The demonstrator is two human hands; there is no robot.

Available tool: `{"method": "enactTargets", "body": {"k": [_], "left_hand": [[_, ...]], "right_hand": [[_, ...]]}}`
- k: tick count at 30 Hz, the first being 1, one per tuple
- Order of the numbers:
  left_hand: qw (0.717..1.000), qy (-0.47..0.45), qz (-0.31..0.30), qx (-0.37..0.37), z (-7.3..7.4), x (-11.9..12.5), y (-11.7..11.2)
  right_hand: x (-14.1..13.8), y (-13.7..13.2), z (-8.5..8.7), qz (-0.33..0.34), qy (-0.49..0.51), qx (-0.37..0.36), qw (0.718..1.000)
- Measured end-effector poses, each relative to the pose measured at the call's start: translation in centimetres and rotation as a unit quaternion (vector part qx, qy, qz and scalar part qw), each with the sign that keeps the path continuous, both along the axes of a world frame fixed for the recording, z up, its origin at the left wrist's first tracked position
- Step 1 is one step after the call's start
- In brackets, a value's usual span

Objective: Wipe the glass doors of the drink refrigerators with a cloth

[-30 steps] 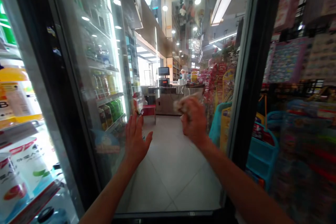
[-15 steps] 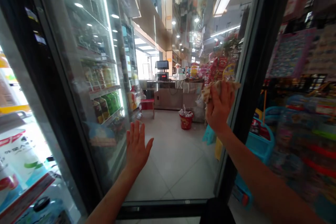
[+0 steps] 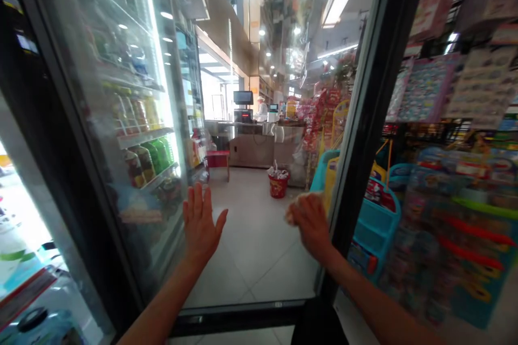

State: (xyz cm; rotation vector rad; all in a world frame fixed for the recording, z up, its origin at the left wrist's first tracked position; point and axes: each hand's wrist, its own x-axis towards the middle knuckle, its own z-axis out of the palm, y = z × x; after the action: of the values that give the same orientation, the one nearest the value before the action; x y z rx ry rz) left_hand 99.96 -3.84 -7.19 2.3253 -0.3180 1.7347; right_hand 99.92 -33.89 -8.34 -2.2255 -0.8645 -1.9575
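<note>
My left hand [image 3: 199, 225] lies flat and open against the glass of an opened fridge door [image 3: 251, 259], fingers spread and pointing up. My right hand [image 3: 311, 222] is closed on a crumpled beige cloth [image 3: 292, 212] and presses it on the same glass, low and close to the door's black right frame [image 3: 364, 113]. The right hand is smeared by motion. Through the glass I see the shop aisle and reflections of drink shelves.
Lit fridge shelves with bottles and cans [image 3: 141, 145] stand at the left. A teal plastic rack [image 3: 374, 221] and hanging packets fill the right. Beyond are a counter with a till [image 3: 243, 113] and a red bin [image 3: 277, 183] on the tiled floor.
My right hand with the cloth went up to the right edge of the glass, then down and left to a lower spot. My left hand stayed flat on the glass.
</note>
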Motion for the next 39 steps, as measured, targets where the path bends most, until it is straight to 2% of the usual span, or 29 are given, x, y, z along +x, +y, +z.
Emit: {"method": "enactTargets", "body": {"k": [2, 3, 4, 7, 9, 10, 13, 14, 15, 16, 20, 21, 23, 26, 27, 28, 30, 32, 33, 37, 39], "left_hand": [[1.0, 0.009, -0.003, 0.004, -0.1, 0.0, 0.1], [1.0, 0.01, -0.003, 0.003, -0.2, -0.1, 0.1], [1.0, 0.011, -0.003, 0.001, -0.2, -0.1, 0.1], [1.0, 0.014, -0.003, -0.001, -0.3, -0.2, 0.1], [1.0, 0.022, -0.001, 0.002, -0.3, -0.2, 0.2], [1.0, 0.024, -0.001, 0.006, -0.3, -0.3, 0.3], [0.999, 0.021, -0.002, 0.03, -0.7, -0.4, 1.0], [0.999, 0.019, -0.004, 0.041, -0.9, -0.4, 1.2], [0.998, 0.02, -0.005, 0.051, -1.3, -0.5, 1.5], [0.998, 0.021, -0.005, 0.059, -1.6, -0.5, 1.7], [0.997, 0.017, 0.006, 0.077, -2.8, -0.8, 2.3], [0.997, 0.016, 0.009, 0.078, -3.0, -0.8, 2.3], [0.997, 0.021, 0.012, 0.08, -3.2, -0.8, 2.4], [0.996, 0.036, 0.007, 0.081, -3.2, -0.9, 2.7], [0.996, 0.039, 0.005, 0.082, -3.1, -0.9, 2.7], [0.996, 0.04, 0.004, 0.083, -3.1, -0.9, 2.8], [0.996, 0.039, 0.003, 0.083, -3.0, -1.1, 2.8], [0.996, 0.038, 0.007, 0.085, -2.9, -1.3, 2.8], [0.995, 0.038, 0.01, 0.087, -2.8, -1.4, 2.8], [0.994, 0.047, 0.012, 0.1, -2.8, -1.6, 2.9], [0.993, 0.054, 0.017, 0.1, -2.8, -1.7, 3.0]], "right_hand": [[-0.7, 1.0, -2.1, 0.03, 0.041, -0.112, 0.992], [-0.9, 1.4, -2.2, 0.037, 0.047, -0.131, 0.99], [-0.9, 1.7, -1.6, 0.035, 0.045, -0.118, 0.991], [-0.2, 2.7, 2.9, 0.011, 0.003, 0.042, 0.999], [0.3, 3.7, 4.9, 0.03, -0.003, 0.104, 0.994], [0.5, 4.3, 5.0, 0.053, 0.005, 0.085, 0.995], [0.1, 5.9, 2.7, 0.14, 0.036, -0.114, 0.983], [0.0, 6.3, 2.1, 0.159, 0.038, -0.168, 0.972], [-0.1, 6.5, 1.9, 0.164, 0.035, -0.191, 0.967], [-0.2, 6.7, 2.2, 0.157, 0.028, -0.181, 0.97], [0.2, 7.5, 5.5, 0.085, -0.009, -0.003, 0.996], [0.2, 7.9, 5.7, 0.079, -0.013, 0.012, 0.997], [0.2, 8.7, 4.8, 0.098, -0.014, -0.05, 0.994], [0.3, 9.7, 3.0, 0.147, 0.003, -0.222, 0.964], [0.4, 9.9, 3.0, 0.151, 0.007, -0.238, 0.959], [0.5, 10.1, 3.4, 0.145, 0.005, -0.22, 0.965], [0.7, 10.3, 4.7, 0.114, -0.012, -0.117, 0.986], [0.7, 10.5, 5.4, 0.091, -0.024, -0.035, 0.995], [0.6, 10.7, 5.2, 0.095, -0.021, -0.039, 0.994], [0.3, 11.2, 3.9, 0.159, 0.009, -0.21, 0.965], [0.5, 11.4, 4.6, 0.15, 0.004, -0.19, 0.97]]}}
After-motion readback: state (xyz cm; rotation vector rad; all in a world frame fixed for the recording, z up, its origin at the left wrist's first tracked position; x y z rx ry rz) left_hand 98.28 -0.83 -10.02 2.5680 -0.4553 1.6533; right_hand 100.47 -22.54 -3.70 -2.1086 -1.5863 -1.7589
